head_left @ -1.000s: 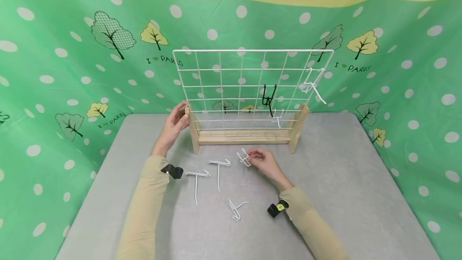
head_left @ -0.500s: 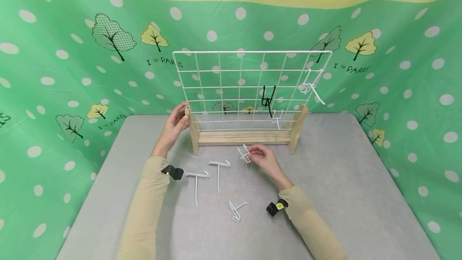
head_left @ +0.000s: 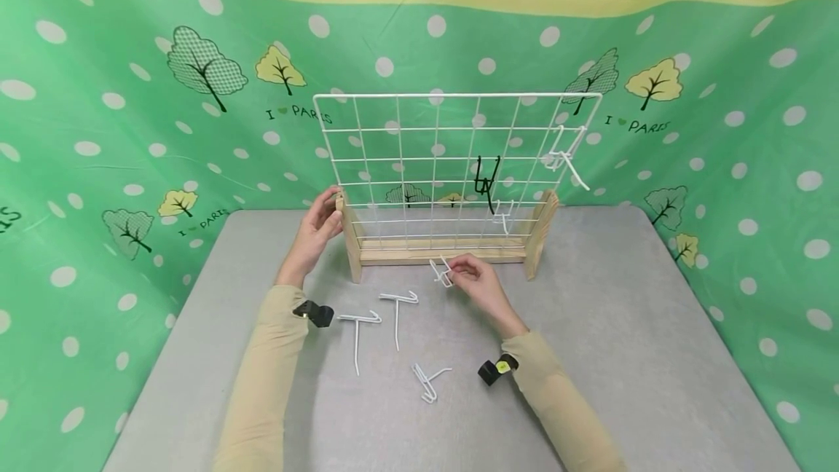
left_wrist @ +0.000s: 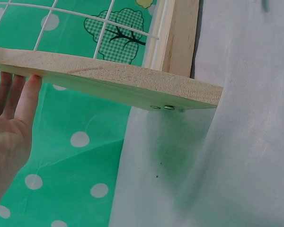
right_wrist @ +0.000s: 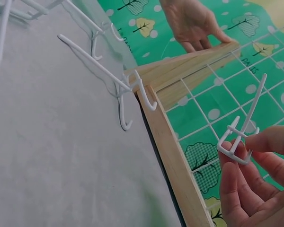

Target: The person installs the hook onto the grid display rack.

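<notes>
A white wire grid panel (head_left: 419, 128) stands upright in a wooden stand with a post at each end. At the top of the left wooden post (head_left: 351, 239), my left hand (head_left: 311, 235) holds on with thumb and fingers; in the left wrist view its fingertips meet the post's outer face. My right hand (head_left: 481, 286) pinches a white wire hook (head_left: 442, 273) between thumb and fingers, raised before the stand's lower rail (head_left: 446, 255). In the right wrist view the hook's (right_wrist: 237, 142) long prong points up.
Several white hooks lie on the grey table, including a left one (head_left: 357, 319), a middle one (head_left: 398, 299) and a nearer one (head_left: 426, 383). On the panel's right half hang a black hook (head_left: 485, 184), a large white hook (head_left: 565, 157) and a smaller white hook (head_left: 503, 218).
My right hand has lifted the white hook a little, away from me toward the rack's lower rail. My left hand stays on the post, and the hooks on the table lie as before.
</notes>
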Tool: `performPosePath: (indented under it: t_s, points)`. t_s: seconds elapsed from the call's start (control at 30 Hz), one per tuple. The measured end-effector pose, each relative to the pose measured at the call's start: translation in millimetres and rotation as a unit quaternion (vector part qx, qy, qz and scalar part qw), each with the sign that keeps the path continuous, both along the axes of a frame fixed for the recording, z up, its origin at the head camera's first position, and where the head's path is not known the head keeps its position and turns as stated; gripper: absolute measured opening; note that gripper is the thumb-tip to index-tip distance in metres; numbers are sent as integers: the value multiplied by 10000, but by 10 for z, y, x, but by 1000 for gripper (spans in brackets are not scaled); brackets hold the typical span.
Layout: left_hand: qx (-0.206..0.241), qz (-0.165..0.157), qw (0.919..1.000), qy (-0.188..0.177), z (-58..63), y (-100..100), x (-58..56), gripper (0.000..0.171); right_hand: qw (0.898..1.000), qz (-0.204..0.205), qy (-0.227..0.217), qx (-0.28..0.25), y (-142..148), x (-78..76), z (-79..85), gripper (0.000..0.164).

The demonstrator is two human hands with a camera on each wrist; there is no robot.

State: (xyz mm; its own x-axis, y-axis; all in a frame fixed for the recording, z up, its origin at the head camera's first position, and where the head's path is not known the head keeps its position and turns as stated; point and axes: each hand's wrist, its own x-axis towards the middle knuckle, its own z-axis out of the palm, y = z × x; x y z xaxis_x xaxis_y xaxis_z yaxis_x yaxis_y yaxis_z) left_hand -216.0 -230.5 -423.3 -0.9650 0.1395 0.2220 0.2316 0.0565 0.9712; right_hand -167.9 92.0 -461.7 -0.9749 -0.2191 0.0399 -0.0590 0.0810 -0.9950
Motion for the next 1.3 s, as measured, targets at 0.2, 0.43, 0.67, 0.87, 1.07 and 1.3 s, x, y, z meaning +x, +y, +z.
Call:
performPosePath:
  t_s: [0.2,0.43,0.67,0.87,1.07,1.3]
  points:
    - [-38,21,10000,-20,9,1,7,49,10000,-25,8,-51,-23,-76,-4,23]
    - [-42,32,10000,-49,-8,-2,0,50,9988,-139,-139,-445,-23,-254,-250,22]
    - [-20,23,10000,-23,-15,-2,-5,49,9981,-344,-148,-488,-68,-338,-313,21]
    - [27,20,10000,21,-5,1,-14,49,9967,-559,-246,-533,-91,-428,-346,21]
    - [71,28,10000,8,-1,1,-16,48,9932,-729,-367,-828,-114,-488,-357,21]
    - [71,45,10000,-38,-11,-3,0,49,9900,-794,-461,-1068,-120,-549,-392,22]
